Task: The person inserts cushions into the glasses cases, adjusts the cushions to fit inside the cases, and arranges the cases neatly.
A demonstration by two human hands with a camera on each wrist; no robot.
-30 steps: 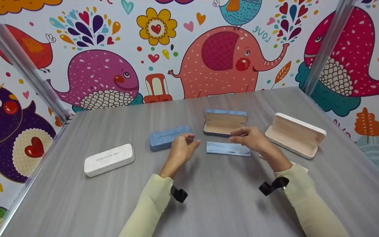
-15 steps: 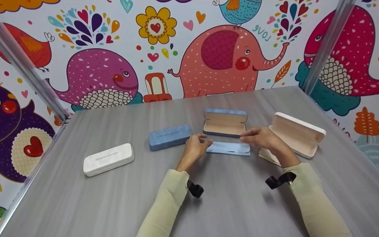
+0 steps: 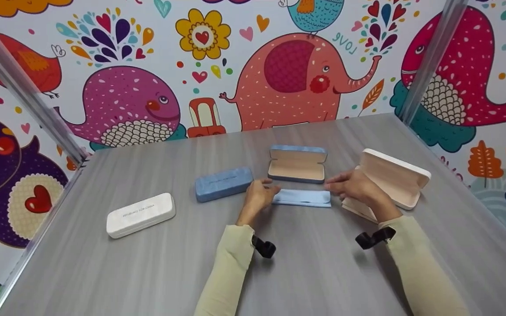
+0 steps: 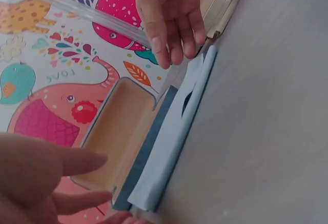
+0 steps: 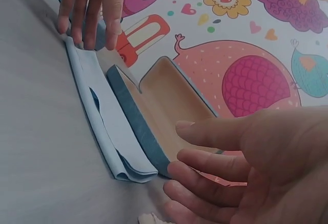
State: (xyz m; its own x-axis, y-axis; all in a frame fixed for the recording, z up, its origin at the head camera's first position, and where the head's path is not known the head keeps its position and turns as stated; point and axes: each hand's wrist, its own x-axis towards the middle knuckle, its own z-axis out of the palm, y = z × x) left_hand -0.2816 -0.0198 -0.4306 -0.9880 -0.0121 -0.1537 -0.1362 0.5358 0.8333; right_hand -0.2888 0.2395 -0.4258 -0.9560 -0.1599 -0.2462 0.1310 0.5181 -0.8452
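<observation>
A folded light-blue cloth (image 3: 302, 198) lies flat on the table, between my two hands in the head view. My left hand (image 3: 258, 197) is at its left end, fingers loosely bent, and my right hand (image 3: 358, 188) is at its right end. In the right wrist view the right fingers (image 5: 205, 180) are spread near the cloth with nothing between them. The left wrist view shows the left thumb (image 4: 84, 161) apart from the fingers. Whether the left fingertips touch the cloth, I cannot tell. Just behind the cloth stands a blue glasses case (image 3: 297, 170), lid up, beige inside.
A closed blue glasses case (image 3: 223, 184) sits left of the left hand, a closed white one (image 3: 141, 215) farther left. At the right a white glasses case (image 3: 392, 177) has its lid up. A beige folded cloth (image 3: 358, 209) lies partly under the right hand.
My left hand has moved right, from in front of the closed blue case to the cloth's left end. My right hand has shifted slightly right, to the cloth's right end.
</observation>
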